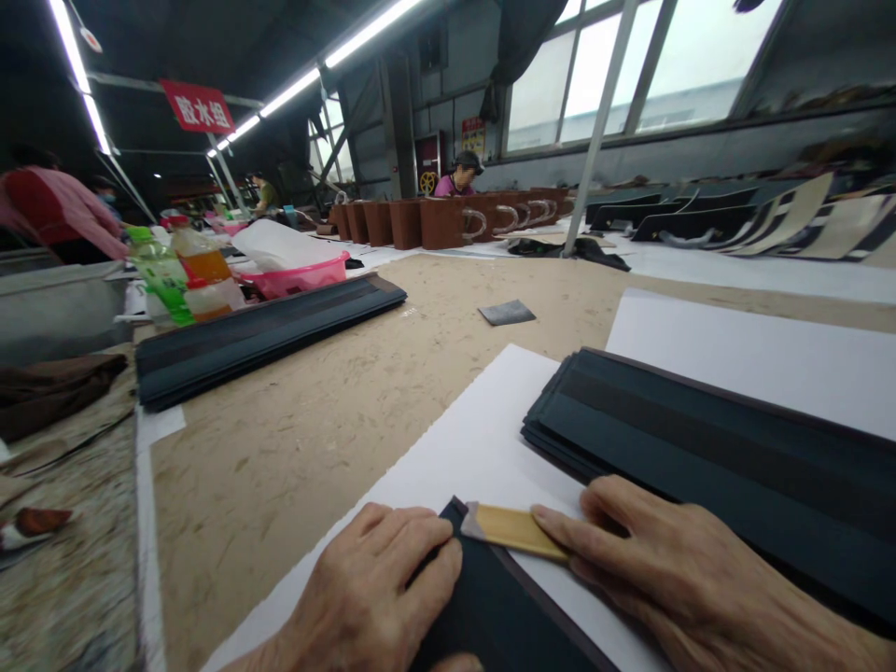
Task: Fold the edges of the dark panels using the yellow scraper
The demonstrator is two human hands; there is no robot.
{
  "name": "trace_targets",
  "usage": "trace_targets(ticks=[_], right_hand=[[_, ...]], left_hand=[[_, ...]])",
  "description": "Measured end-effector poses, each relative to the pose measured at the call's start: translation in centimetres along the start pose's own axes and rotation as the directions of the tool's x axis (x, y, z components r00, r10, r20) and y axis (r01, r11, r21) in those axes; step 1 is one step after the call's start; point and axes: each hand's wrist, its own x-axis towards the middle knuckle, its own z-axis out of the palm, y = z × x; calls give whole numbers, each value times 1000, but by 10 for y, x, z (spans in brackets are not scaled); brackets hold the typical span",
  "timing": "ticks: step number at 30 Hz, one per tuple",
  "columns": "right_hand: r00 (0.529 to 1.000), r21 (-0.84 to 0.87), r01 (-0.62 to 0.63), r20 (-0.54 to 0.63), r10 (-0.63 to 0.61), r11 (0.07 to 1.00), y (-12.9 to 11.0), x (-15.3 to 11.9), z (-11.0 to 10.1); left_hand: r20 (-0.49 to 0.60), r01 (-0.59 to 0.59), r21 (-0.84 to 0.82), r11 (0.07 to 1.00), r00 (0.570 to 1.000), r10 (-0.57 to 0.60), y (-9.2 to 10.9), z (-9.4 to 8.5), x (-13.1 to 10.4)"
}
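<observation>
A dark strip of material (500,607) lies on white paper at the bottom centre. My left hand (382,583) rests on its left side, fingers bent and pressed together on the material near its far corner. In my right hand (658,560) is a flat yellowish tool (518,530), its pale tip touching the strip's right edge beside that corner. The index finger is stretched along the tool. Just beyond my right hand a stack of dark strips (700,439) lies on the white paper (483,420).
Another dark stack (266,336) lies at the left, near bottles (203,257) and a pink basin (301,275). A small grey piece (507,313) sits mid-table. Brown bags (441,222), a metal pole (598,131) and a person (458,177) are farther back.
</observation>
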Motion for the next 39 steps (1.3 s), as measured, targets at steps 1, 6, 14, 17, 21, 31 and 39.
trace_targets(ticks=[1,6,14,17,21,31,39], right_hand=[[1000,9,0,-16,1,1000,0,0,0],[997,105,-62,46,57,993,2,3,0],[994,128,-73,87,62,989,2,5,1],[997,83,-39,68,34,996,2,4,1],[998,49,-22,57,19,999,1,8,0],[999,25,-11,32,10,1000,-1,12,3],[994,53,-93,67,90,994,-5,19,10]], left_hand=[[-10,2,22,1000,1000,-2,-1,1,0],[-228,-19,88,996,973,38,-5,27,-3],[-298,14,64,998,955,6,-7,48,-12],[-301,14,47,999,954,1,-7,47,-12],[-321,9,33,999,947,2,-8,48,-11],[-337,21,51,998,942,-2,-6,51,-13],[-245,85,13,996,966,-79,-4,35,-9]])
